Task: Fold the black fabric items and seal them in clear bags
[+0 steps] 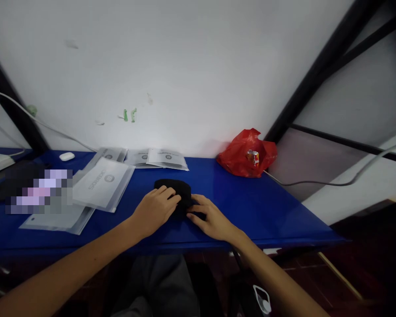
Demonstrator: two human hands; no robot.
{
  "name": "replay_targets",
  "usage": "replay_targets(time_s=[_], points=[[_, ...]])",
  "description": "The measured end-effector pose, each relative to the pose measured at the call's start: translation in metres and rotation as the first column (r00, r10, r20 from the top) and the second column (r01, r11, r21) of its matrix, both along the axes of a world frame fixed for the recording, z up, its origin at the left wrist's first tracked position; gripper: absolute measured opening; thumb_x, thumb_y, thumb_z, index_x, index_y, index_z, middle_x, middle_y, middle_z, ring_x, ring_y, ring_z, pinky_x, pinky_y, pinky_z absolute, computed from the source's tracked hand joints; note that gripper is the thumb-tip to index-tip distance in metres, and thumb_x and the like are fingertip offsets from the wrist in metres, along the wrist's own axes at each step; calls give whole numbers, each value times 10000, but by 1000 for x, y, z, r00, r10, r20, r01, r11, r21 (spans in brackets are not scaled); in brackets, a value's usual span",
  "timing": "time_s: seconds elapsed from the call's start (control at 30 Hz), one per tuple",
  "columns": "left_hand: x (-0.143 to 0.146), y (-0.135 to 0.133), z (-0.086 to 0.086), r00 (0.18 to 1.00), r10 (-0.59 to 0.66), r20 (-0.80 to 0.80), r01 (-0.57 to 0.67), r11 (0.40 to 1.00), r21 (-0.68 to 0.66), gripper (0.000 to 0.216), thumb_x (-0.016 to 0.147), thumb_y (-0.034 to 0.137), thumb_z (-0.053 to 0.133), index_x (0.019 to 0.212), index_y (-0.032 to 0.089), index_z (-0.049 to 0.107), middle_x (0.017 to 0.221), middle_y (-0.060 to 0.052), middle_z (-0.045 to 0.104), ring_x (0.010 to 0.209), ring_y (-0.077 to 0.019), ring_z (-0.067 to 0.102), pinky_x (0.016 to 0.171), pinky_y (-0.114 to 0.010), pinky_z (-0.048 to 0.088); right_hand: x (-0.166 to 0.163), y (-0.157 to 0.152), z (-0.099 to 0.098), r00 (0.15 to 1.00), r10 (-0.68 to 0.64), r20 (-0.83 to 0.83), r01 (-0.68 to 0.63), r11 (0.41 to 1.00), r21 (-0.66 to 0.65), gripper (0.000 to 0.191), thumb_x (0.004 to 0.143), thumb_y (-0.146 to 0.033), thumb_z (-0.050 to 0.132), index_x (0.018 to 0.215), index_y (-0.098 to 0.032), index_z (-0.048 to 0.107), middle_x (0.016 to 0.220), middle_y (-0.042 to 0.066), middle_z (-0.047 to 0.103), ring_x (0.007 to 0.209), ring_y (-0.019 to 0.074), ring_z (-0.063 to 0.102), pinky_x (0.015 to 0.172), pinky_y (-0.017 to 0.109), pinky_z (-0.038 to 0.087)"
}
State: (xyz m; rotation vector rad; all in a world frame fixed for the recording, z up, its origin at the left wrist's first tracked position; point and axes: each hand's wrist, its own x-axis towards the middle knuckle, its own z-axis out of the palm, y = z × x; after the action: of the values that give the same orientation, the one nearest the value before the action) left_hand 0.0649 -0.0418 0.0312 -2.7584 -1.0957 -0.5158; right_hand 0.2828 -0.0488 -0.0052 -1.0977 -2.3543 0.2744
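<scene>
A small black cloth item (pixel 178 189) lies on the blue table (pixel 251 207) near its front edge. My left hand (pixel 155 209) rests on the item's left side with the fingers curled over the fabric. My right hand (pixel 209 216) presses on its right side, fingertips pinching the black fabric. Both hands touch the item and nearly meet over it. What kind of cloth item it is cannot be made out.
Grey plastic mailer bags (pixel 102 182) lie to the left, more bags (pixel 158 158) along the wall. A red plastic bag (pixel 247 154) sits at the back right. A white earbud case (pixel 67 156) and a blurred patch are far left. A cable (pixel 333 182) hangs to the right.
</scene>
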Motion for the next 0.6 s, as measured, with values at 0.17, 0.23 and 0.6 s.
replay_targets(time_s=[0.17, 0.23, 0.6], points=[[-9, -4, -2, 983, -110, 150, 123, 989, -81, 273, 912, 335, 478, 1103, 190, 609, 1048, -72, 620, 980, -213, 545, 843, -380, 464, 5, -1, 4, 976, -135, -174, 141, 990, 25, 220, 874, -246, 491, 980, -223, 683, 1167, 102, 635, 1096, 239, 584, 947, 454, 468], [-17, -2, -2, 964, -65, 259, 84, 995, -60, 293, 932, 319, 434, 1131, 184, 601, 1100, -78, 611, 1028, -206, 535, 917, -391, 443, 4, -1, 6, 951, -180, -250, 201, 978, 60, 247, 885, -253, 478, 1052, -228, 658, 1173, 99, 636, 1103, 237, 581, 955, 456, 462], [-28, 7, -29, 979, 42, 201, -10, 987, -160, 311, 932, 257, 406, 1157, 178, 606, 1185, -87, 584, 1078, -217, 528, 937, -396, 453, -11, 0, -1, 999, -27, -17, 28, 999, 40, 288, 876, -298, 526, 1125, -229, 652, 1229, 101, 616, 1170, 241, 546, 996, 467, 441]])
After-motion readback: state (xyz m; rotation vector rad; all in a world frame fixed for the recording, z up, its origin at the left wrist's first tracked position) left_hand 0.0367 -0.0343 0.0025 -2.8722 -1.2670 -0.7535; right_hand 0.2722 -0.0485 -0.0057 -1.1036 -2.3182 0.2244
